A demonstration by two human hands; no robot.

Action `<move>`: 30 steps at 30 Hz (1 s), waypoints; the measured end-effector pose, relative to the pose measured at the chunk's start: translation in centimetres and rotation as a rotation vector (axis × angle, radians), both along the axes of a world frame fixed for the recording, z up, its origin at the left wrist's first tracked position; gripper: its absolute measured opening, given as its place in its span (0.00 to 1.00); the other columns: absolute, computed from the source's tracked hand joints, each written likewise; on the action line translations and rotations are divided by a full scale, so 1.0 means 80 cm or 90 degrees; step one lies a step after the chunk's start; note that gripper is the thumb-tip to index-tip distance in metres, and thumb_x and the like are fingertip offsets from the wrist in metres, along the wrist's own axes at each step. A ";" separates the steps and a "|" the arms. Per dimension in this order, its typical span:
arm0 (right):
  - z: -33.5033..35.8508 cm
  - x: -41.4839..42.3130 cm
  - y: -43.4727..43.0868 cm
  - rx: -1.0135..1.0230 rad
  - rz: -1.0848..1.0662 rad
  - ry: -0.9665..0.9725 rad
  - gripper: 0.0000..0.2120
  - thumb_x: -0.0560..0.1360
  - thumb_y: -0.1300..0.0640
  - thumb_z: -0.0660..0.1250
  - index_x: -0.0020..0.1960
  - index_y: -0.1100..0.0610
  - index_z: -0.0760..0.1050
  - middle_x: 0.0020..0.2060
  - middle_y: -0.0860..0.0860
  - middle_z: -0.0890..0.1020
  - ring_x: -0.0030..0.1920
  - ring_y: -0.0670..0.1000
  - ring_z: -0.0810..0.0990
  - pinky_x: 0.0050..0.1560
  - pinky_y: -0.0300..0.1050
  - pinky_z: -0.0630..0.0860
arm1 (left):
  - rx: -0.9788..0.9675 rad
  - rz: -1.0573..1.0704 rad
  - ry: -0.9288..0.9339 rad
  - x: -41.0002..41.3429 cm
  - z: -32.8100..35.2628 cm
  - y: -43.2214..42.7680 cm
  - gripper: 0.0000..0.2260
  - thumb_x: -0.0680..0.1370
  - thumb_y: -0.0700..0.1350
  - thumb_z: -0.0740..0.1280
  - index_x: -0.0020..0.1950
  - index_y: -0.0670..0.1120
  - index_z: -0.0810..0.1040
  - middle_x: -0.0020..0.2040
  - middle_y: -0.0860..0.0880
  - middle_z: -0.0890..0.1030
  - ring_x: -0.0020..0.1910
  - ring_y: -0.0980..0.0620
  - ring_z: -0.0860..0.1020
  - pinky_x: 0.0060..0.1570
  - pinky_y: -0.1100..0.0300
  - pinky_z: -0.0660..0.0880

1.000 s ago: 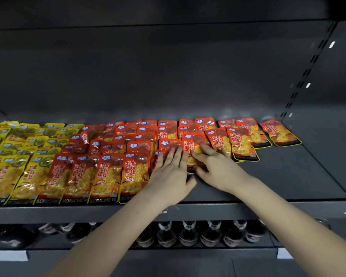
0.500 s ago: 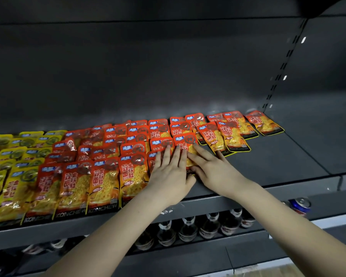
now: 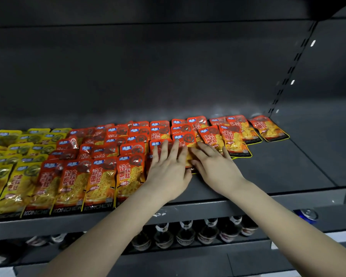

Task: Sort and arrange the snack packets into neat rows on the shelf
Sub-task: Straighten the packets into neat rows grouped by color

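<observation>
While L hand (image 3: 168, 169) & R hand (image 3: 217, 166) press flat-fingered on orange packets (image 3: 128, 173), dark shelf (image 3: 288, 166) sits above bottles (image 3: 186, 234).

Both hands (image 3: 192, 166) flat on packets (image 3: 185, 145)

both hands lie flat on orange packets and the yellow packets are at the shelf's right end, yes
No: the head view shows the yellow packets at the left end of the shelf. The left hand and right hand do lie flat on orange packets.
</observation>
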State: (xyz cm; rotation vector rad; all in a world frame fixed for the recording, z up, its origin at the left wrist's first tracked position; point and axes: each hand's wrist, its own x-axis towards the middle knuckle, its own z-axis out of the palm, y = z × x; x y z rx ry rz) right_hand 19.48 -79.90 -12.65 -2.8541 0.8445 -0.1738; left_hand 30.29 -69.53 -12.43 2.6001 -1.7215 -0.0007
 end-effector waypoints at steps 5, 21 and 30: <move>0.007 -0.019 -0.032 0.005 -0.005 -0.006 0.25 0.80 0.43 0.51 0.75 0.47 0.53 0.76 0.48 0.54 0.75 0.51 0.52 0.73 0.58 0.47 | -0.024 0.010 -0.005 -0.018 0.013 -0.027 0.28 0.81 0.57 0.49 0.78 0.48 0.46 0.78 0.47 0.42 0.76 0.41 0.39 0.72 0.43 0.37; 0.003 -0.109 -0.126 0.050 -0.040 0.031 0.28 0.80 0.43 0.50 0.76 0.50 0.50 0.76 0.53 0.55 0.76 0.53 0.49 0.73 0.61 0.50 | 0.008 0.005 0.007 -0.101 0.005 -0.131 0.28 0.81 0.58 0.51 0.78 0.50 0.48 0.77 0.42 0.53 0.76 0.42 0.50 0.74 0.43 0.42; 0.003 -0.129 -0.143 0.128 0.022 0.035 0.26 0.81 0.50 0.52 0.76 0.54 0.50 0.76 0.52 0.51 0.76 0.50 0.46 0.72 0.60 0.44 | -0.006 0.019 0.064 -0.131 0.000 -0.155 0.26 0.81 0.54 0.52 0.78 0.51 0.49 0.77 0.40 0.52 0.77 0.42 0.47 0.73 0.44 0.41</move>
